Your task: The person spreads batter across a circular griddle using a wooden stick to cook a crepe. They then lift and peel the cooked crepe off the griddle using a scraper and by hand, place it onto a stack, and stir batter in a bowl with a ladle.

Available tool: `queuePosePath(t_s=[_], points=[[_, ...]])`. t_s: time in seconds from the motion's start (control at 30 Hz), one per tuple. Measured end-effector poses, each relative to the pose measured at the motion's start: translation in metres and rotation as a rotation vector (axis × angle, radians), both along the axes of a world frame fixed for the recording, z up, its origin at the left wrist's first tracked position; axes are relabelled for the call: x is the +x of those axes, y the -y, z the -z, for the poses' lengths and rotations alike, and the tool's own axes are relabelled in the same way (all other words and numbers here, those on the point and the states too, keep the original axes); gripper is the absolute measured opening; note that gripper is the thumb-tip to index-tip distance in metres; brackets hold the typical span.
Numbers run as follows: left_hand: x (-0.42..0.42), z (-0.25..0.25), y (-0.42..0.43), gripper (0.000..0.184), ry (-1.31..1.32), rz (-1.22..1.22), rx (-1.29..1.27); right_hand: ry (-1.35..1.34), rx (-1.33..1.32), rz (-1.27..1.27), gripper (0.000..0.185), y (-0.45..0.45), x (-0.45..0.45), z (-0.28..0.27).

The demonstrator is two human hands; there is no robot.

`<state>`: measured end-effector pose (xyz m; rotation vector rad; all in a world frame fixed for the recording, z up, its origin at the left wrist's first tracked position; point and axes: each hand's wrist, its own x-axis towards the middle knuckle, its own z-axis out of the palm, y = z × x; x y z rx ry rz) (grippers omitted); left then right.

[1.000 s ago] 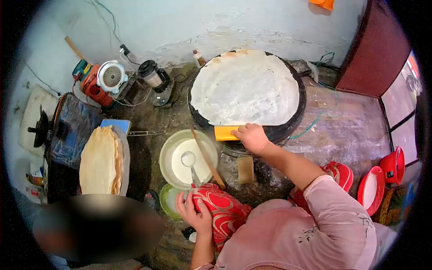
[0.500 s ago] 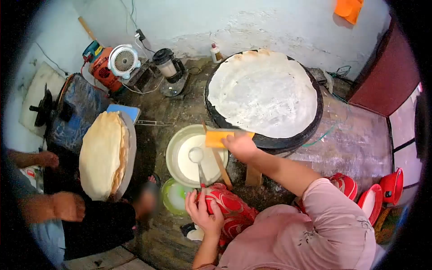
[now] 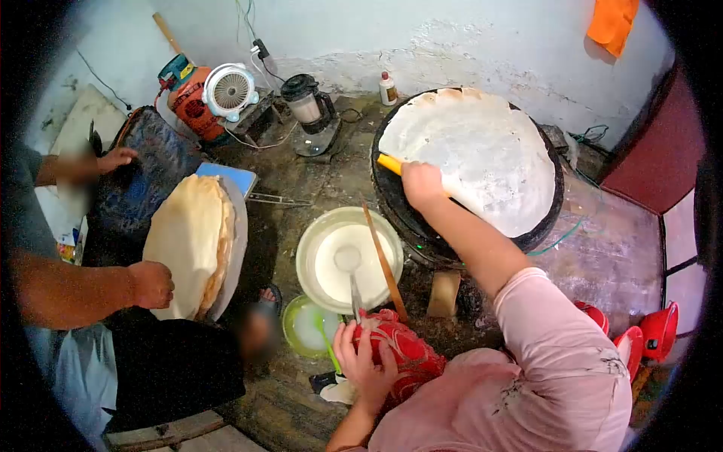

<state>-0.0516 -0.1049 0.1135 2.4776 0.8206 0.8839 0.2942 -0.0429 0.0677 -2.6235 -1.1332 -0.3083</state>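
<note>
My right hand [image 3: 422, 183] grips a yellow scraper [image 3: 389, 163] at the left edge of a large round black griddle [image 3: 382, 197]. A thin, pale sheet of batter [image 3: 482, 154] covers most of the griddle, with browned bits along its far rim. Over my red patterned knee [image 3: 410, 350], my left hand [image 3: 367, 360] has its fingers curled at the handle of a ladle [image 3: 355, 294]. The ladle's round end lies in white batter inside a pale basin [image 3: 307, 245]. A wooden stick [image 3: 384, 264] leans across the basin's right side.
At left, a co-worker's fist [image 3: 153, 285] is beside a stack of thin flatbreads [image 3: 184, 241]. A green bowl [image 3: 292, 339] of cloudy liquid stands below the basin. Farther back are a blender [image 3: 307, 109], a small fan [image 3: 230, 90] and a bottle [image 3: 388, 89]. Red containers [image 3: 659, 331] stand at right.
My right hand has carried the scraper from above the basin up and right to the griddle's edge. The view has shifted slightly. The co-worker's hands have moved.
</note>
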Motion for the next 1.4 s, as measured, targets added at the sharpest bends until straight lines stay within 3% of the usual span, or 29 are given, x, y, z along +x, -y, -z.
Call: queuePosePath(t_s=[0.1, 0.17, 0.27, 0.33, 0.37, 0.53, 0.63, 0.7, 0.8, 0.9, 0.97, 1.03, 1.1, 1.13, 1.17, 1.23, 1.4], points=[[-0.005, 0.004, -0.001, 0.038, -0.036, 0.0, -0.004, -0.052, 0.012, -0.005, 0.01, 0.026, -0.013, -0.024], [-0.003, 0.005, -0.001, 0.038, -0.015, -0.002, -0.036, -0.075, 0.231, -0.247, 0.018, 0.085, -0.054, -0.035], [-0.004, 0.014, -0.006, 0.041, 0.066, 0.029, -0.182, -0.295, 0.037, -0.368, 0.028, 0.159, -0.081, -0.036], [0.003, 0.007, -0.012, 0.044, 0.071, 0.094, -0.171, -0.463, 0.046, -0.36, 0.028, 0.205, -0.092, -0.033], [0.009, 0.002, -0.016, 0.047, 0.078, 0.16, -0.168, -0.479, -0.101, -0.286, 0.029, 0.221, -0.097, -0.035], [0.09, -0.037, -0.037, 0.063, -0.164, 0.445, 0.098, -0.563, -0.325, -0.268, 0.03, 0.272, -0.098, -0.004], [0.16, -0.026, -0.034, 0.063, -0.304, 0.643, 0.149, -0.609, -0.337, -0.262, 0.031, 0.272, -0.099, -0.011], [0.2, -0.001, -0.029, 0.063, -0.366, 0.763, 0.312, -0.585, -0.278, -0.294, 0.029, 0.275, -0.098, 0.0], [0.24, 0.035, -0.011, 0.056, -0.442, 0.824, 0.403, -0.512, -0.224, -0.378, 0.017, 0.276, -0.103, 0.008], [0.269, 0.057, 0.005, 0.048, -0.52, 0.819, 0.496, -0.499, -0.249, -0.373, 0.017, 0.276, -0.103, 0.017], [0.28, 0.067, 0.007, 0.029, -0.528, 0.82, 0.593, -0.457, -0.188, -0.384, 0.017, 0.282, -0.102, 0.02], [0.288, 0.07, 0.004, 0.012, -0.444, 0.796, 0.413, -0.446, -0.13, -0.408, 0.016, 0.286, -0.102, 0.017], [0.303, 0.066, 0.0, 0.011, -0.461, 0.657, 0.322, -0.466, -0.104, -0.425, 0.015, 0.288, -0.1, 0.016], [0.309, 0.06, -0.009, 0.01, -0.326, 0.696, 0.213, -0.483, -0.12, -0.407, 0.014, 0.289, -0.099, 0.009], [0.317, 0.052, -0.013, 0.01, -0.383, 0.607, 0.145, -0.499, -0.136, -0.39, 0.013, 0.291, -0.098, 0.005], [0.333, 0.035, -0.021, 0.014, -0.252, 0.567, 0.035, -0.492, -0.117, -0.396, 0.013, 0.294, -0.095, 0.005], [0.373, 0.007, -0.032, 0.015, -0.216, 0.562, 0.082, -0.483, -0.052, -0.364, 0.02, 0.303, -0.081, -0.026]])
